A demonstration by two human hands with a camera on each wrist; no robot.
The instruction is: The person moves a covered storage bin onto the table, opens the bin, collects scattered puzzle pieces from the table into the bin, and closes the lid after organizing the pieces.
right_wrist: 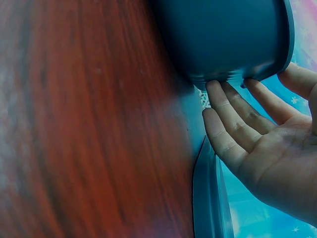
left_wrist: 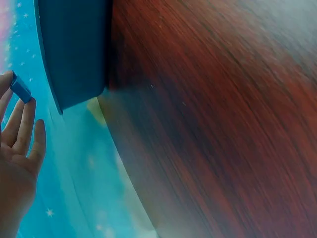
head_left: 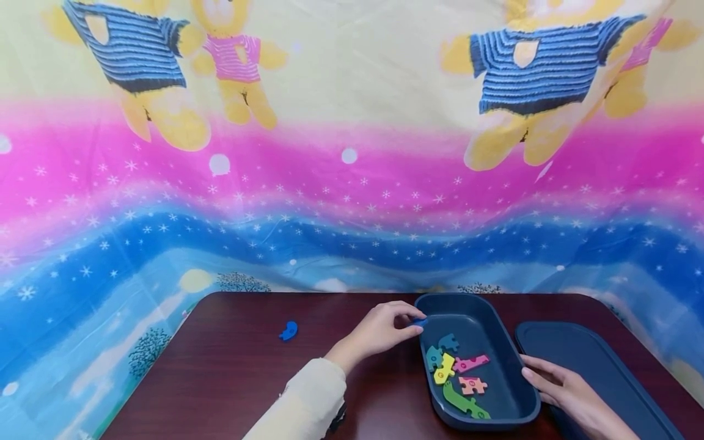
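Observation:
My left hand (head_left: 379,330) pinches a small blue puzzle piece (left_wrist: 21,89) between thumb and fingertips at the left rim of a dark blue box (head_left: 467,330). The other left fingers are spread in the left wrist view. Inside the box lie several puzzle pieces: teal, a yellow one (head_left: 444,369), a magenta one (head_left: 472,363), a salmon one (head_left: 473,385) and a long green one (head_left: 464,403). My right hand (head_left: 566,391) touches the box's right side, its extended fingers (right_wrist: 233,119) against the outer wall and the thumb at the rim.
To the right of the box lies a flat dark blue lid (head_left: 583,354), partly behind my right hand. Another blue puzzle piece (head_left: 288,330) rests on the dark red wooden table (head_left: 231,379), left of my left hand. A patterned cloth (head_left: 341,183) hangs behind the table.

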